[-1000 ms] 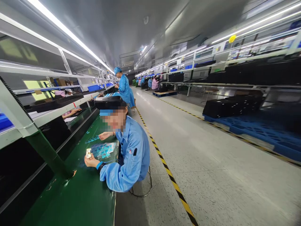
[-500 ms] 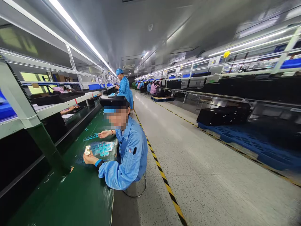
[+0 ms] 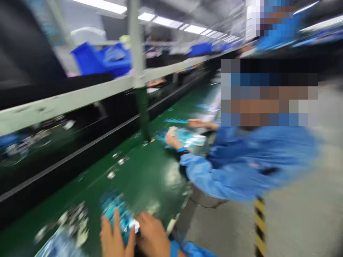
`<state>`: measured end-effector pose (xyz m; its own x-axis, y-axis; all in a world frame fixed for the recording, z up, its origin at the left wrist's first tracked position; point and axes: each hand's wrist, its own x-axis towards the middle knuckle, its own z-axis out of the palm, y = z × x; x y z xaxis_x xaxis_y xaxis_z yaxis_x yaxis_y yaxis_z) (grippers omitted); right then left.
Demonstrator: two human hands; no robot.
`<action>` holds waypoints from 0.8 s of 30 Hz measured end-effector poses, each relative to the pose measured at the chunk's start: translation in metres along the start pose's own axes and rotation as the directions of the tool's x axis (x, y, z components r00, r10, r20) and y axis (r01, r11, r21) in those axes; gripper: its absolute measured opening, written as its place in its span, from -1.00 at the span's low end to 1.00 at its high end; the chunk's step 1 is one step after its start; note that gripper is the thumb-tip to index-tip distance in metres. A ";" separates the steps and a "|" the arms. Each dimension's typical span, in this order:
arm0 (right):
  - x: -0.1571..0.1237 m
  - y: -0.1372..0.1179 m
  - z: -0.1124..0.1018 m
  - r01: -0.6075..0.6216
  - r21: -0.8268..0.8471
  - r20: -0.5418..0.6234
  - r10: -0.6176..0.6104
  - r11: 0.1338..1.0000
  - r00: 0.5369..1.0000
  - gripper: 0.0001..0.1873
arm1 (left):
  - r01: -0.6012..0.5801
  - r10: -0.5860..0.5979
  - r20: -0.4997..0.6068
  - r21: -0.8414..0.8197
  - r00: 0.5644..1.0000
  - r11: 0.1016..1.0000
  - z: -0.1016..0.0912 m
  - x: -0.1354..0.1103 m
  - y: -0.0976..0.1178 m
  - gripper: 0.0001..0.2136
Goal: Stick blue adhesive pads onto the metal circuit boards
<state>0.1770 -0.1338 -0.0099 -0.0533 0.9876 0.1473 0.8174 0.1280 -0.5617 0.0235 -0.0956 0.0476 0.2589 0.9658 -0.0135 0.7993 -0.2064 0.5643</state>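
My left hand [image 3: 115, 235] lies at the bottom of the head view, fingers spread over the near part of a blurred batch of small teal-blue pieces [image 3: 110, 205]. Beside it on the right is my right hand [image 3: 154, 233], with fingers curled inward. A bright white spot shows at its fingertips; what they hold is hidden and smeared. Left of my hands, crumpled clear plastic [image 3: 60, 244] and a cluster of small silvery and pale parts [image 3: 77, 221] rest on the green bench top [image 3: 144, 185].
A co-worker in a blue smock [image 3: 241, 171] sits at the bench ahead on the right, both hands over similar teal pieces. A green-wrapped post [image 3: 142, 110] rises from the bench. Small loose parts [image 3: 120, 161] lie mid-bench. Blue bins [image 3: 104, 59] stand on the shelf.
My view has swung down and toward the bench, with strong blur. My two hands and the parts near them have come into view; the co-worker now appears larger and farther right.
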 end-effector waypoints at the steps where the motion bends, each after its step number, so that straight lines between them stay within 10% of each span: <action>1: -0.004 -0.001 0.012 0.014 0.023 0.069 -0.016 1.000 0.998 -0.73 | 0.060 -0.060 0.042 0.002 0.997 0.998 -0.011 -0.033 -0.017 -0.57; 5: -0.004 0.020 0.004 0.066 0.051 0.190 -0.075 0.996 0.979 -0.62 | 0.126 -0.101 0.260 -0.082 0.960 0.989 -0.067 -0.098 -0.038 -0.56; 9: 0.057 0.034 -0.026 0.283 0.095 0.219 -0.297 0.954 0.929 -0.63 | 0.170 -0.182 0.171 0.078 0.968 0.982 -0.101 -0.061 -0.051 -0.62; 16: 0.162 0.014 0.015 0.582 0.168 0.287 -0.604 0.796 0.743 -0.46 | -0.092 0.086 0.042 0.178 0.995 0.980 -0.022 0.045 -0.087 -0.15; 24: 0.164 0.029 0.033 0.610 0.194 0.238 -0.640 0.769 0.731 -0.53 | -0.162 0.163 -0.066 0.019 0.984 0.987 -0.002 0.045 -0.109 -0.19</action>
<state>0.1732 0.0351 -0.0293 -0.6984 0.6614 0.2735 0.4846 0.7181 -0.4994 -0.0534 -0.0297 -0.0126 0.3493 0.9275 0.1332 0.7570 -0.3631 0.5433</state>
